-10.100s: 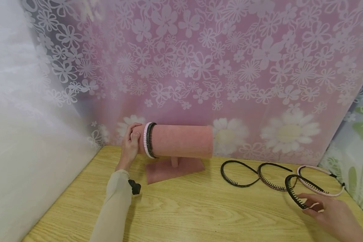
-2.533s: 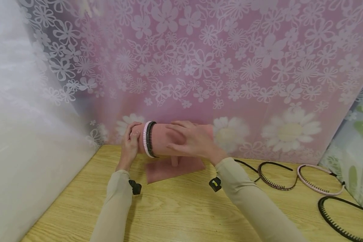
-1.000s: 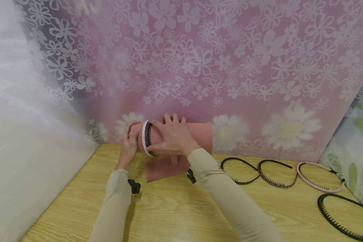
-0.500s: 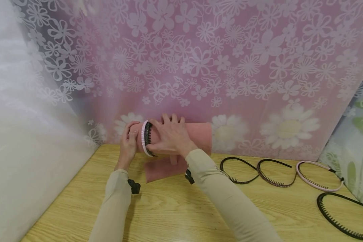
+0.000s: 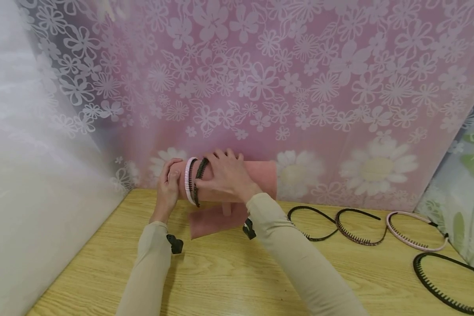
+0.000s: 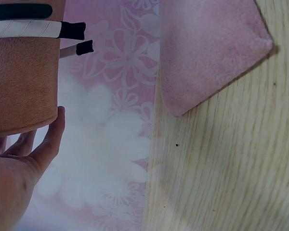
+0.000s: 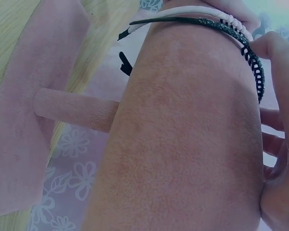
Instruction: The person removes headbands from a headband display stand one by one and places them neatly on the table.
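A pink plush headband display stand (image 5: 260,177), a horizontal roll on a post and flat base, stands near the back of the table. My left hand (image 5: 167,188) grips its left end, fingers over the top; the left wrist view shows fingers (image 6: 48,144) around the edge. Near that end, a pale pink headband (image 5: 188,180) circles the roll. Just right of it sits a dark glittery toothed headband (image 5: 202,168), tilted, its top farther right. My right hand (image 5: 229,177) pinches it between thumb and index finger, the other fingers over the roll; the right wrist view shows the thumb (image 7: 267,45) against it.
Right of the stand on the wooden table lie a dark headband (image 5: 320,239), a brownish speckled one (image 5: 353,238), a pale pink one (image 5: 397,237) and, nearer the front, a black one (image 5: 423,281). A flowered curtain (image 5: 237,87) hangs close behind the stand.
Ten seconds ago my right hand held the black headband, which now lies front right. My right hand then reached the roll; the glittery headband has since shifted right from the pale pink one and tilted.
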